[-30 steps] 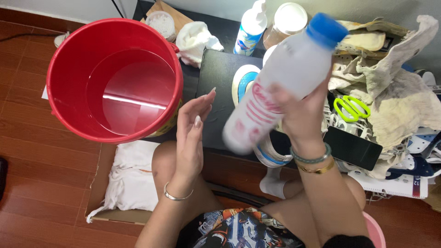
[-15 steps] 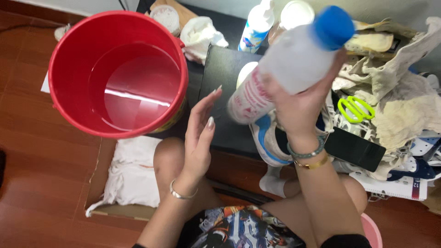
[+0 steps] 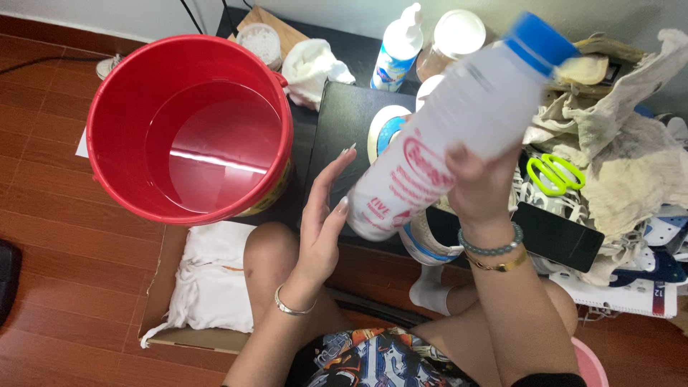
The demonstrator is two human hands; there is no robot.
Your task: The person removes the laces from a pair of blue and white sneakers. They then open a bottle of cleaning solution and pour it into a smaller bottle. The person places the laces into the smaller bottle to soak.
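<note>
My right hand (image 3: 481, 183) grips a large white plastic bottle (image 3: 459, 122) with a blue cap and red print, held tilted with the cap up to the right. My left hand (image 3: 322, 218) is open, palm upright and facing the bottle's base, with the fingertips a short way from it. A red bucket (image 3: 107, 136) holding water stands to the left on the wooden floor. Both wrists wear bracelets.
A black box (image 3: 344, 122) lies under my hands, a roll of tape (image 3: 383, 129) on it. Behind stand a white pump bottle (image 3: 398, 46) and a lidded jar (image 3: 455, 36). Rags, green scissors (image 3: 555, 172) and a black phone (image 3: 559, 236) lie right. A white cloth (image 3: 211, 279) lies on cardboard.
My right hand has raised and swung the bottle up to the right. My left hand has stayed open beside its base. The view has shifted slightly.
</note>
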